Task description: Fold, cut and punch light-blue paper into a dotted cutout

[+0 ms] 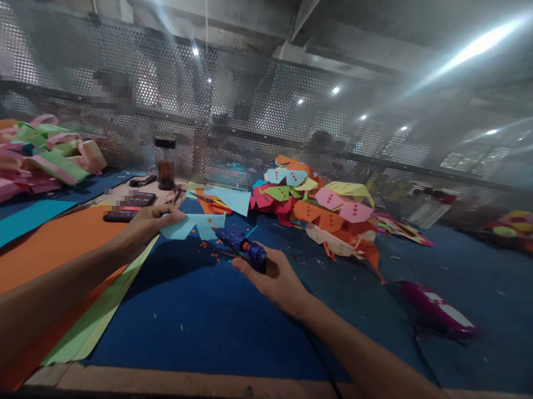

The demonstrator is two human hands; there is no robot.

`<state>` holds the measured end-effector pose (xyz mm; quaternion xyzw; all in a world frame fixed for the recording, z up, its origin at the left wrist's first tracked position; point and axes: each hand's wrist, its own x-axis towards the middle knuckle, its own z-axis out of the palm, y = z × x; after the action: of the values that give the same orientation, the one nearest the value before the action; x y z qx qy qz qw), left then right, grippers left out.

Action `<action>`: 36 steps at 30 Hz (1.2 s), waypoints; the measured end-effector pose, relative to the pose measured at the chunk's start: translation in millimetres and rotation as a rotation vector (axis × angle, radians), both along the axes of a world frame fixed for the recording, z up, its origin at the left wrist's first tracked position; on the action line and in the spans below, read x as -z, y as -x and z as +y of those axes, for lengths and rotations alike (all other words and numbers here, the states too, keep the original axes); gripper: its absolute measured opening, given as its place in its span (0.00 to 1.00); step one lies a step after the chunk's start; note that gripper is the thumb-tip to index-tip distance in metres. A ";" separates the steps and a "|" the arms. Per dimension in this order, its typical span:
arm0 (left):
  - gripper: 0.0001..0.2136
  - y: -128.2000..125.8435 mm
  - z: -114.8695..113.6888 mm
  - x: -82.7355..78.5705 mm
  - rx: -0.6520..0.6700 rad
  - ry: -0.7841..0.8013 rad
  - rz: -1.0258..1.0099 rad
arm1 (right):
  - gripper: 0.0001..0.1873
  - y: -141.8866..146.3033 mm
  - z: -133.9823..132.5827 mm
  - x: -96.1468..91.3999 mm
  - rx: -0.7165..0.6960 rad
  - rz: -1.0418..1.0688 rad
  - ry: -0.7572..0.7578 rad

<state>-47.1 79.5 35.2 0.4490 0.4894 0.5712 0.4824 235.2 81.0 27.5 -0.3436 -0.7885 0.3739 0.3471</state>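
Thumb and fingers of my left hand are pinched tight on the edge of a light blue paper piece, raised over the desk. My right hand is curled firmly around a dark blue glue gun, its nozzle at the paper's right end; from this far off I can't tell whether they touch. I'd judge the nozzle could be hot: a slip sideways might burn the left fingers or smear glue past the edge. That thin pinch might also let the paper bend if the nozzle pushes. Just below lie orange scraps, which could stick to wet glue. A black cord runs under my right forearm; if it snagged, it could tug the gun off line.

Farther out, the dark device seems to show digits, too small for me to read. The pale patches on the purple thing are blurred. I can make out no brand on the glue gun or the jar.
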 end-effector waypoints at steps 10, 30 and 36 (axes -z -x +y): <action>0.16 -1.3 0.1 -3.2 -0.018 0.018 -0.021 | 0.19 0.1 1.3 1.0 -0.002 0.009 -0.010; 0.19 2.3 1.0 1.2 0.017 0.004 -0.030 | 0.19 0.2 2.0 2.4 0.005 0.001 -0.028; 0.18 0.4 -0.4 -1.5 0.003 -0.001 -0.010 | 0.19 0.5 2.0 3.0 0.009 0.023 -0.027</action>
<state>-47.5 79.1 36.7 0.4469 0.4861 0.5730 0.4855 234.7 83.0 24.5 -0.3381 -0.7879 0.3655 0.3623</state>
